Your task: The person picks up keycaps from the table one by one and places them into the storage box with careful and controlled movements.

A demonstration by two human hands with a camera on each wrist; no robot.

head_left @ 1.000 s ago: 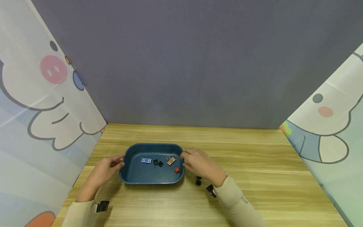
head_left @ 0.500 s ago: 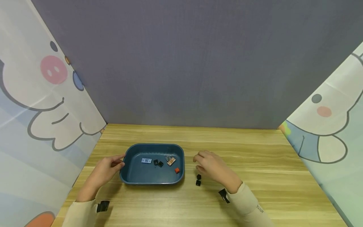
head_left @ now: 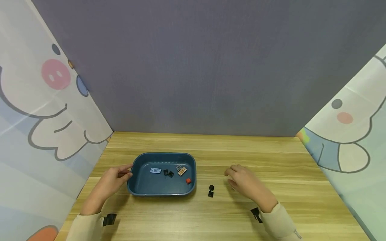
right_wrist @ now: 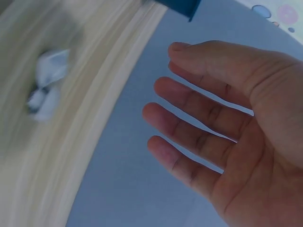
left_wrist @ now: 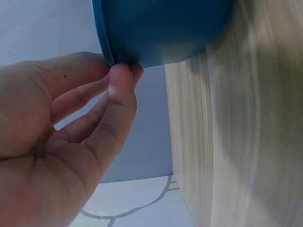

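A dark blue rectangular tray [head_left: 163,195] with rounded corners stands on the wooden table, left of centre. My left hand [head_left: 112,180] pinches the tray's left edge; in the left wrist view, the fingertips [left_wrist: 120,75] meet right at the rim. Inside the tray lie a light blue patterned tile [head_left: 155,170], two small black blocks [head_left: 171,174], a small grey square piece [head_left: 179,167], a tan tile [head_left: 182,171] and a red cube [head_left: 188,180]. To the right, my right hand [head_left: 245,180] hovers with loosely bent, spread fingers, holding nothing.
Two more black blocks [head_left: 211,194] sit close together on the table [head_left: 169,217] between tray and right hand; they appear blurred in the right wrist view. A grey wall [head_left: 193,67] rises behind the table, with cartoon-printed sheets [head_left: 60,110] at both sides.
My right hand has let go of the tray's right edge and moved away to the right, uncovering the two black blocks on the table. The left hand and the tray have stayed in place.
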